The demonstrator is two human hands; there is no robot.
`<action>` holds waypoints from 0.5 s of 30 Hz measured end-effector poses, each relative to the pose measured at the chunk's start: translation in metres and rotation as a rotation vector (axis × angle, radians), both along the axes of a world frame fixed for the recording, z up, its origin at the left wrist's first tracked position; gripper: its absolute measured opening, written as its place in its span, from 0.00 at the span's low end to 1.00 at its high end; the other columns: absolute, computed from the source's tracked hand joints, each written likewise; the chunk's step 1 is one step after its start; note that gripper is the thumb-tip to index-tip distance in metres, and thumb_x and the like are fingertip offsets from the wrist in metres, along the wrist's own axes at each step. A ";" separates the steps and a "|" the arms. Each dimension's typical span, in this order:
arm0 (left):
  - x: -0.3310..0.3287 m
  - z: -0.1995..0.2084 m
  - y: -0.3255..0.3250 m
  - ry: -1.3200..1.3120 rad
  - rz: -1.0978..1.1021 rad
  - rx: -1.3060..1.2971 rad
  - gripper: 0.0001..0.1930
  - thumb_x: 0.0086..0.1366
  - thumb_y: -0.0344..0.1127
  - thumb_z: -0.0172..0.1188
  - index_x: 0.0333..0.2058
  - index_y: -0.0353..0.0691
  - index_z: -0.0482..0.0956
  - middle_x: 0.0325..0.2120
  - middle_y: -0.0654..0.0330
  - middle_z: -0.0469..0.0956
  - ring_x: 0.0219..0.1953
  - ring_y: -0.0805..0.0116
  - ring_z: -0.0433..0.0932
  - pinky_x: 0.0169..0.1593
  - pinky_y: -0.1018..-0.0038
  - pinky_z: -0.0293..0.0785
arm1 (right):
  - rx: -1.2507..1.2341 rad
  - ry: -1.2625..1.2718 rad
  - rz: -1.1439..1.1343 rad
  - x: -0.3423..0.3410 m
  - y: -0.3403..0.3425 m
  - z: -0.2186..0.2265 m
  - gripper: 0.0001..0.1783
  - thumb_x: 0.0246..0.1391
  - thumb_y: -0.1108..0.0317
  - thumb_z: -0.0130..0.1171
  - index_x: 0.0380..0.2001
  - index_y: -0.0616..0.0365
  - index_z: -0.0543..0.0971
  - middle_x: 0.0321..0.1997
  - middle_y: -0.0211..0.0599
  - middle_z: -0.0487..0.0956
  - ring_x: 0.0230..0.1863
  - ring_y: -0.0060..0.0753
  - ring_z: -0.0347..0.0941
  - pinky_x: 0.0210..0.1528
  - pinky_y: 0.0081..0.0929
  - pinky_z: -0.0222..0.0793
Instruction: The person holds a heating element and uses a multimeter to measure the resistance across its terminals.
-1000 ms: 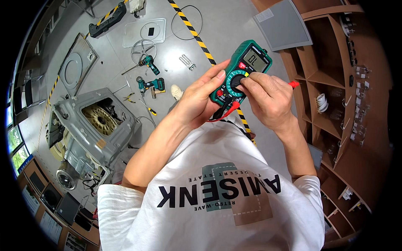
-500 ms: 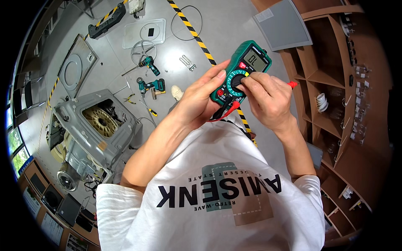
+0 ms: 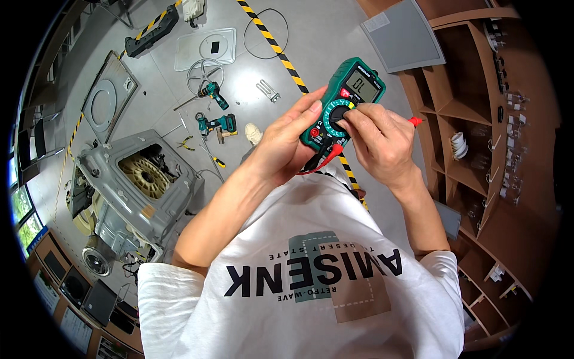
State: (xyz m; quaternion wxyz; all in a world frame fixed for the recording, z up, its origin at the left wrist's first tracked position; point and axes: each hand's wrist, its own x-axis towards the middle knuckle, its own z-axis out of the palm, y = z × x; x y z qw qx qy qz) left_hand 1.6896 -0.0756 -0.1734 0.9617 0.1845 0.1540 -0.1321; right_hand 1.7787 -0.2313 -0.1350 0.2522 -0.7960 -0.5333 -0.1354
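Observation:
My left hand is wrapped round the side of a green digital multimeter, its screen lit and facing up. The thumb lies along the casing edge. On the meter's round dial, the fingertips of my right hand are closed in a pinch, hiding part of the knob. A red test lead plugs into the lower end of the meter, with a dark lead beside it. Past the right hand's outer side pokes a red probe end; how it is held is hidden.
A partly dismantled grey appliance cabinet lies at the left. On the floor ahead are cordless drills, pliers, a spoked pulley wheel and a heating element. Brown shelving stands at the right.
Almost nothing differs. The right hand has shifted very slightly at the dial, and the view has moved a touch.

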 end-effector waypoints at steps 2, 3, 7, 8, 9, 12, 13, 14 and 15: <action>0.000 -0.001 0.000 -0.007 0.014 -0.016 0.25 0.73 0.38 0.39 0.64 0.36 0.50 0.56 0.53 0.66 0.56 0.63 0.70 0.58 0.67 0.69 | 0.004 0.000 -0.009 0.000 0.001 -0.002 0.09 0.42 0.71 0.67 0.28 0.61 0.78 0.26 0.31 0.75 0.17 0.28 0.68 0.17 0.24 0.60; 0.000 -0.002 0.000 -0.002 0.020 -0.026 0.25 0.72 0.39 0.41 0.64 0.38 0.51 0.54 0.53 0.67 0.53 0.65 0.71 0.55 0.67 0.71 | 0.007 -0.001 -0.012 0.000 0.002 -0.002 0.09 0.42 0.71 0.67 0.28 0.61 0.78 0.26 0.31 0.75 0.17 0.28 0.68 0.18 0.24 0.60; -0.001 -0.003 0.000 0.008 0.042 -0.044 0.26 0.72 0.40 0.44 0.65 0.42 0.51 0.51 0.55 0.69 0.49 0.67 0.73 0.49 0.68 0.76 | 0.002 0.003 -0.021 -0.002 0.004 -0.001 0.09 0.43 0.71 0.67 0.28 0.61 0.77 0.26 0.31 0.75 0.17 0.28 0.69 0.18 0.24 0.60; -0.002 -0.003 0.001 0.008 0.046 -0.045 0.26 0.72 0.40 0.44 0.65 0.42 0.50 0.51 0.55 0.69 0.50 0.67 0.73 0.49 0.68 0.76 | 0.005 0.003 -0.023 -0.003 0.005 -0.001 0.09 0.43 0.71 0.67 0.28 0.60 0.77 0.26 0.31 0.75 0.17 0.29 0.69 0.18 0.24 0.61; -0.002 -0.003 0.001 0.011 0.048 -0.047 0.27 0.72 0.39 0.44 0.65 0.42 0.50 0.51 0.54 0.69 0.50 0.66 0.73 0.49 0.68 0.76 | 0.009 0.002 -0.027 -0.004 0.006 -0.002 0.09 0.43 0.71 0.67 0.28 0.60 0.77 0.26 0.31 0.75 0.18 0.29 0.69 0.18 0.24 0.61; -0.003 -0.001 0.002 0.021 0.044 -0.040 0.26 0.72 0.39 0.43 0.65 0.40 0.50 0.53 0.53 0.68 0.52 0.65 0.72 0.53 0.67 0.73 | 0.009 0.001 -0.046 -0.006 0.005 -0.004 0.10 0.43 0.71 0.67 0.28 0.60 0.77 0.27 0.32 0.75 0.18 0.29 0.70 0.18 0.24 0.62; -0.004 0.001 0.003 0.023 0.039 -0.029 0.26 0.72 0.38 0.42 0.65 0.39 0.50 0.55 0.53 0.67 0.54 0.63 0.71 0.55 0.66 0.71 | 0.007 0.001 -0.054 -0.007 0.004 -0.004 0.10 0.43 0.71 0.67 0.29 0.60 0.77 0.27 0.32 0.75 0.18 0.30 0.70 0.18 0.24 0.62; -0.004 0.001 0.003 0.024 0.033 -0.019 0.25 0.72 0.38 0.40 0.64 0.38 0.51 0.56 0.52 0.66 0.55 0.62 0.70 0.58 0.66 0.69 | 0.004 0.001 -0.062 -0.008 0.004 -0.005 0.10 0.42 0.71 0.67 0.29 0.60 0.77 0.27 0.33 0.75 0.19 0.30 0.70 0.19 0.25 0.63; -0.004 -0.001 0.003 0.017 0.031 -0.020 0.25 0.72 0.38 0.41 0.64 0.38 0.51 0.56 0.52 0.66 0.55 0.62 0.70 0.58 0.66 0.69 | 0.001 0.000 -0.071 -0.008 0.004 -0.006 0.10 0.42 0.70 0.67 0.29 0.60 0.77 0.28 0.33 0.75 0.19 0.30 0.70 0.19 0.25 0.63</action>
